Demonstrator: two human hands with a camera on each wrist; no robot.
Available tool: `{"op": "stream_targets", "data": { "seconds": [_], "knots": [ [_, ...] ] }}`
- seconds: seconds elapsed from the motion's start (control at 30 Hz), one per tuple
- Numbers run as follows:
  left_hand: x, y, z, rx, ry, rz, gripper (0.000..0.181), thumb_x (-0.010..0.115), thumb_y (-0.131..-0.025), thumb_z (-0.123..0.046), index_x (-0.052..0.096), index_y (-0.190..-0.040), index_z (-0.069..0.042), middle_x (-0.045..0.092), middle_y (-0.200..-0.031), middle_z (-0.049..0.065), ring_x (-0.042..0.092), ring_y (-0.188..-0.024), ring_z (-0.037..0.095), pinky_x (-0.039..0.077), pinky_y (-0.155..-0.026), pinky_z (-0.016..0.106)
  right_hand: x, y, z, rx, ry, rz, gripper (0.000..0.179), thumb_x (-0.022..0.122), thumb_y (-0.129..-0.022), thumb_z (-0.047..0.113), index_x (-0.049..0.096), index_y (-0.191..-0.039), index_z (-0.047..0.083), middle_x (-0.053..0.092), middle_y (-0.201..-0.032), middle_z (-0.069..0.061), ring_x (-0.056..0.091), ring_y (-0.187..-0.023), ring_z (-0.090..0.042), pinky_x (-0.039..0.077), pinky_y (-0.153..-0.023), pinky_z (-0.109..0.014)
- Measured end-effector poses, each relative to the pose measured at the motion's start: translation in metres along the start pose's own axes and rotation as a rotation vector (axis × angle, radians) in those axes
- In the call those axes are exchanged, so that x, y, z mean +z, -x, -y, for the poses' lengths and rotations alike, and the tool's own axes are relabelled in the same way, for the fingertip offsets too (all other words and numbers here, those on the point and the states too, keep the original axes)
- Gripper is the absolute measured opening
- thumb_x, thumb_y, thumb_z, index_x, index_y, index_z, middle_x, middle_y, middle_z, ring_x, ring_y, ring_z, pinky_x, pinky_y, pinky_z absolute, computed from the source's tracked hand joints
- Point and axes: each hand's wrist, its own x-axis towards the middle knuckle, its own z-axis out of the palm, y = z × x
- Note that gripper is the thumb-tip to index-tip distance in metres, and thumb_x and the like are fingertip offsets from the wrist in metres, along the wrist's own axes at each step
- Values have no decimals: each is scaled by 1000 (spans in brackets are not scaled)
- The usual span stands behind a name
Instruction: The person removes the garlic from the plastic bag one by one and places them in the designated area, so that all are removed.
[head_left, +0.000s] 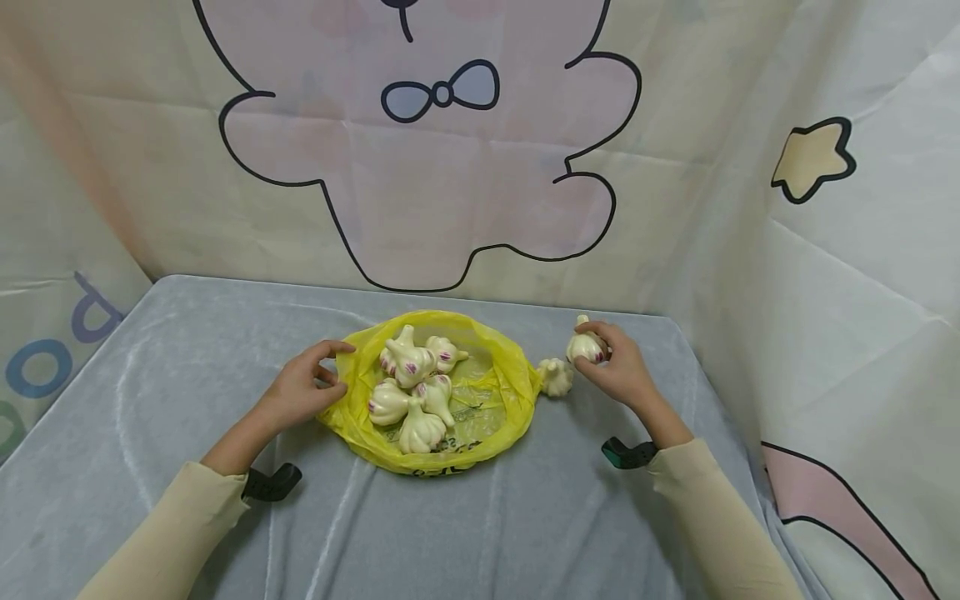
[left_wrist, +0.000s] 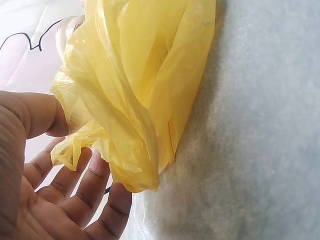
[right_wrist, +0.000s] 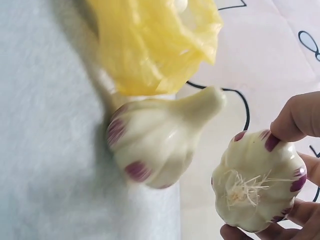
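A yellow plastic bag [head_left: 517,379] lies wide open with several garlic bulbs [head_left: 422,429] inside. My left hand [head_left: 303,387] pinches its left edge; in the left wrist view the thumb [left_wrist: 47,115] meets the crumpled plastic [left_wrist: 135,100] and the other fingers curl behind it. Right of the bag, my right hand [head_left: 618,362] grips a garlic bulb [head_left: 587,347] between thumb and fingers, held above the table. Its root end, purple patches around it, faces the right wrist camera. Another garlic bulb [head_left: 555,377] rests on the cloth against the bag's right side.
A grey velvety cloth [head_left: 450,533] covers the table. Behind it hangs a printed curtain [head_left: 450,192], with another curtain [head_left: 840,275] along the right. Both wrists wear black camera mounts [head_left: 273,483].
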Motion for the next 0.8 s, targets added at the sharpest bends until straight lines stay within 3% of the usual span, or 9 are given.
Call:
{"op": "stream_targets", "data": {
  "seconds": [0.3, 0.6, 0.8],
  "knots": [
    [-1, 0, 0, 0, -3, 6, 51, 64, -85, -6, 49, -133, -9, 46, -133, 21, 60, -85, 23, 50, -58, 27, 2, 7, -17, 7, 66, 4, 41, 69, -77, 10, 63, -117, 5, 61, -102, -15, 45, -74, -19, 39, -63, -29],
    [-1, 0, 1, 11, -4, 7, 51, 64, -85, -7, 49, -133, -9, 46, -133, 21, 60, -86, 23, 50, -59, 27, 8, 13, -31, 51, 85, 61, 43, 70, -79, 13, 61, -121, 6, 58, -121, -21, 48, -85, -26, 40, -70, -36],
    [-1, 0, 1, 5, -2, 7, 51, 64, -84, -6, 49, -133, -9, 46, -133, 21, 60, -86, 24, 51, -59, 27, 10, 15, -34, 52, 95, 77, 43, 71, -79, 12, 60, -120, 5, 58, -113, -21, 48, -81, -24, 40, -67, -33]
  ]
}}
